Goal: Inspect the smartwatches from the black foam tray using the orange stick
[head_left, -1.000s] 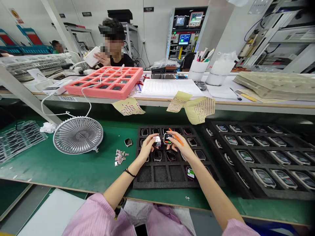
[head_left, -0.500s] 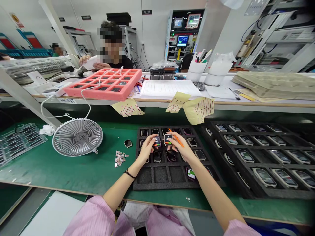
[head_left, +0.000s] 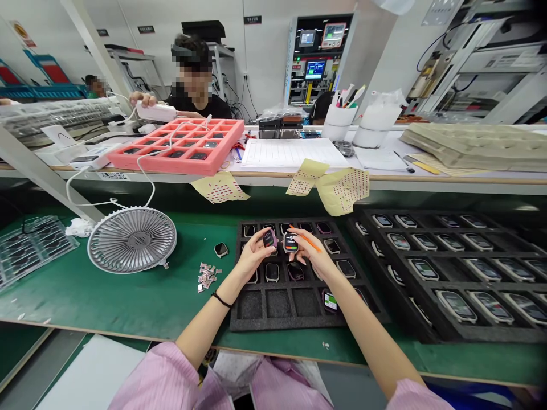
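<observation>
My left hand (head_left: 253, 253) grips a purple-cased smartwatch (head_left: 268, 238) with a dark screen, tilted above the black foam tray (head_left: 256, 326). Close beside it, my right hand (head_left: 308, 246) holds a light-cased smartwatch (head_left: 291, 243) whose lit screen shows coloured bars. A thin orange stick, perhaps a pen (head_left: 308, 239), is also tucked in the right hand's fingers. More watches lie in the tray's pockets below, among them a purple one (head_left: 296, 271) and one with a lit green-and-white screen (head_left: 330, 300). Several front pockets hold nothing.
Left of the tray lie a single watch (head_left: 221, 249) and a pile of small metallic pieces (head_left: 207, 278). A grey fan (head_left: 132, 239) stands further left. Stacked watch trays (head_left: 431, 296) are at right. On the shelf, a pink foam tray (head_left: 213, 162) sits before a co-worker (head_left: 196, 102).
The purple watch in my left hand has tilted and moved slightly left, and its screen has gone from lit to dark. The co-worker's hands have lowered with a white object.
</observation>
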`<state>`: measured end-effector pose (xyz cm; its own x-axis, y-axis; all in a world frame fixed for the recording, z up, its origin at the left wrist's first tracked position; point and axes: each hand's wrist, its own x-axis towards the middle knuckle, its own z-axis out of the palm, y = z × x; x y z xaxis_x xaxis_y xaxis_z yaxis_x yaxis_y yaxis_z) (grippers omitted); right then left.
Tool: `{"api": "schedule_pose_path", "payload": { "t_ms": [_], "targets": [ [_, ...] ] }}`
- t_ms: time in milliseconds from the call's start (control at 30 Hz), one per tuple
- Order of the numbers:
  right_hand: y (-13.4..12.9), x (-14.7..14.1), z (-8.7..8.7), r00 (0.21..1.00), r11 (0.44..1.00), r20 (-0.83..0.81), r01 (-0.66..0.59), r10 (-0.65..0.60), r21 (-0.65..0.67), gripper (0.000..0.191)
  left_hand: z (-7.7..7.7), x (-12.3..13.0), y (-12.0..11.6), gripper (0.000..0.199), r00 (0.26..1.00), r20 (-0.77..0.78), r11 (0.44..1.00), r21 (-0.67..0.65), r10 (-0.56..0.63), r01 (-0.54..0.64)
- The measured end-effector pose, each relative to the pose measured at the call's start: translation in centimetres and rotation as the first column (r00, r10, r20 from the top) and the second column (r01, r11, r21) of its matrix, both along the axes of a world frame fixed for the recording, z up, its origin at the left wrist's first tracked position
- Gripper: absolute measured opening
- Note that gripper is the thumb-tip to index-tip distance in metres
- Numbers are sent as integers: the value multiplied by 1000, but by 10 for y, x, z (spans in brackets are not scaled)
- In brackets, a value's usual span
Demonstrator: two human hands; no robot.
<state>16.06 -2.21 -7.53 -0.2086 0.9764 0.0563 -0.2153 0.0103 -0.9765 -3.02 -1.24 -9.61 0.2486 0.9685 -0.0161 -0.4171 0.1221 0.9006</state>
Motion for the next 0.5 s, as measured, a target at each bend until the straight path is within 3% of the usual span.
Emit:
{"api": "schedule_pose_path", "payload": {
  "t_ms": [133, 300, 500],
  "targets": [
    [0, 1, -3, 1000, 1000, 22, 3, -3, 19, 40, -4, 1, 1, 70, 994, -93, 992, 114, 62, -52],
    [0, 2, -5, 1000, 998, 20, -21, 20, 53, 42, -8, 1, 0, 64, 970, -226, 972, 230, 90, -36],
    [1, 1, -7, 998, 996, 39, -61, 58, 73, 46, -10, 2, -1, 61, 949, -302, 977, 213, 96, -31]
  ]
}}
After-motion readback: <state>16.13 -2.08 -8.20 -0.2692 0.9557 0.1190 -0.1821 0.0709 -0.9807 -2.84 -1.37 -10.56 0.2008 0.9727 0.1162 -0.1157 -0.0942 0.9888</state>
